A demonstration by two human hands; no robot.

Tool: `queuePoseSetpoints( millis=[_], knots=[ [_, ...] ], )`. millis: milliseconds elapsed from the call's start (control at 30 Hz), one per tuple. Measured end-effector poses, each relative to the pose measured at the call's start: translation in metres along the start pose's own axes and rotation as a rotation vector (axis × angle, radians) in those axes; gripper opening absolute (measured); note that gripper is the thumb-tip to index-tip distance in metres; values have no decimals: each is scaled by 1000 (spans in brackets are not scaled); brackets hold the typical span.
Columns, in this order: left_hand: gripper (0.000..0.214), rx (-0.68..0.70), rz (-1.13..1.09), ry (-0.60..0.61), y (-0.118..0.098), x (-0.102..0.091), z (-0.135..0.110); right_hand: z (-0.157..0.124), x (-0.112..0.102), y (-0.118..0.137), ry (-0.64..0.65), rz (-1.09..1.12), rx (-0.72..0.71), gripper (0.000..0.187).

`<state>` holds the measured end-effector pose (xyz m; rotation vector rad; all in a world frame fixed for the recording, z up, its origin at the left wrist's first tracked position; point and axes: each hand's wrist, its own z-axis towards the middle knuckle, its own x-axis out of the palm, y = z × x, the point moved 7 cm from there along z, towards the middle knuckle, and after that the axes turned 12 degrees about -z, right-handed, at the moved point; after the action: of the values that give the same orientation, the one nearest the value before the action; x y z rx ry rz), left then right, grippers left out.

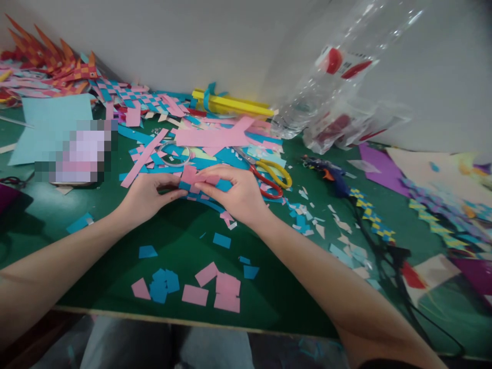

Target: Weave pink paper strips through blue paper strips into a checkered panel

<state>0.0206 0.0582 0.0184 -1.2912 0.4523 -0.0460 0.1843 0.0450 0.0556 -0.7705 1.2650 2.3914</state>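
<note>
Between my two hands is a small woven paper piece (pixel 187 176) in pink and blue checks, held just above the table. My left hand (pixel 148 197) pinches its left end between thumb and fingers. On the other side, my right hand (pixel 240 192) grips the piece at a pink strip, thumb below and fingers above; part of the weave is hidden behind those fingers. Just beyond the right hand lie scissors (pixel 274 177) with one red and one yellow handle loop. Toward me, cut pink paper pieces (pixel 227 292) and blue paper pieces (pixel 164 284) are scattered.
A roll of clear tape (pixel 175 154) sits among pink and blue strips behind my hands. At the left, a phone (pixel 79 154) rests by light-blue paper (pixel 57 113). A clear plastic bottle (pixel 326 77) leans at the wall. Orange woven paper work (pixel 57 56) is piled far left.
</note>
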Motion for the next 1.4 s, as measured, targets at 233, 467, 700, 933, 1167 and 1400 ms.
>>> queuePoseSetpoints(
  millis=[233,467,700,933,1167,1400],
  knots=[
    [25,-11,-14,43,1,2,0,-1,2,0,16,-18,35,4],
    [46,-64,127,22,11,0,0,0,5,-15,14,-17,137,35],
    [65,-129,191,21,12,-2,0,0,10,-28,106,58,251,21],
    [34,-152,76,94,16,3,1,1,-5,-38,-82,206,381,25],
    [48,-36,70,-15,-3,0,-3,-3,6,-51,-128,435,463,26],
    [59,18,97,-69,-14,-2,-7,-8,11,-61,-254,551,574,27]
  ],
)
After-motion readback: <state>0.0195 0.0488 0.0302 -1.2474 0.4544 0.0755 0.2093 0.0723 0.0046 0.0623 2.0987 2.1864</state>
